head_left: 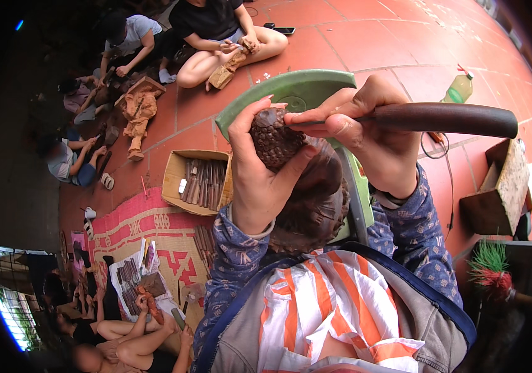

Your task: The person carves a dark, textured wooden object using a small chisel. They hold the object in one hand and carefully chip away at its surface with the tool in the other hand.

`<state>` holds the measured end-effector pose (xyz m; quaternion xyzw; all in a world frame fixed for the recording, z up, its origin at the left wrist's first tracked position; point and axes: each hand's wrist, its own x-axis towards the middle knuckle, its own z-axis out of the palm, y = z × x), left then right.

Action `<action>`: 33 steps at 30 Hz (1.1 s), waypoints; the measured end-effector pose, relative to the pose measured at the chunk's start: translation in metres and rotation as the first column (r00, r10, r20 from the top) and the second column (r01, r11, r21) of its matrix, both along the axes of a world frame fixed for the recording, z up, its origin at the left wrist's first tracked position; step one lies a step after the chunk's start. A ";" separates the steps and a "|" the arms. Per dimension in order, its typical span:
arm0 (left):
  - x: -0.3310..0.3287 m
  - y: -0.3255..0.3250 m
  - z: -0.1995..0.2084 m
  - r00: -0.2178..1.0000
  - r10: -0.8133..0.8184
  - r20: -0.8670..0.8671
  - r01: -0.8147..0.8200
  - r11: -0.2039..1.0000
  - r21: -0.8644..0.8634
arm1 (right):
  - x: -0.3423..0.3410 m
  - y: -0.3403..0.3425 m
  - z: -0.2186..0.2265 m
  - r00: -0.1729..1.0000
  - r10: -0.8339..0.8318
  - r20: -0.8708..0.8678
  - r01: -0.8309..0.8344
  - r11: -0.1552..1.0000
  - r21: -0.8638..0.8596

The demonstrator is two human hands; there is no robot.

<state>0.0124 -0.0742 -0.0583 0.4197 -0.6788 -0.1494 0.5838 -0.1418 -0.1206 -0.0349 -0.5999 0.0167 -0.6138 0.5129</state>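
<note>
A dark brown wooden carving [312, 208] stands in front of my chest, its rounded top covered in small bumps. My left hand [258, 180] is wrapped round that bumpy top, thumb on the near side and fingers on the far side. In my right hand [381, 121] is a carving chisel with a long dark wooden handle [452, 120] pointing right. Its thin blade runs left under my fingers, and the tip meets the bumpy surface or lies very close to it; my fingertips partly hide it. Behind the carving is a green plastic chair [306, 81].
A cardboard box [175, 177] of chisels sits left, near a red patterned mat [135, 217]. Several people work on carvings at the left and far side, including a person [210, 37] seated cross-legged. To the right are a bottle [460, 88], a wooden box [496, 193] and a green-bristled brush [488, 261].
</note>
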 end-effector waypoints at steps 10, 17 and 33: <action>0.000 -0.001 -0.002 1.000 0.029 0.006 -0.029 1.000 -0.004 | -0.010 -0.005 0.015 0.954 -0.097 -0.283 0.053 0.986 -0.158; 0.006 0.002 0.000 1.000 -0.003 0.009 0.003 1.000 0.013 | -0.033 -0.005 0.031 0.917 -0.019 -0.399 -0.029 0.993 -0.113; 0.009 0.057 0.016 0.961 0.167 0.222 -0.145 0.983 -0.109 | -0.012 0.051 -0.013 0.987 -0.012 -0.158 0.012 1.000 0.002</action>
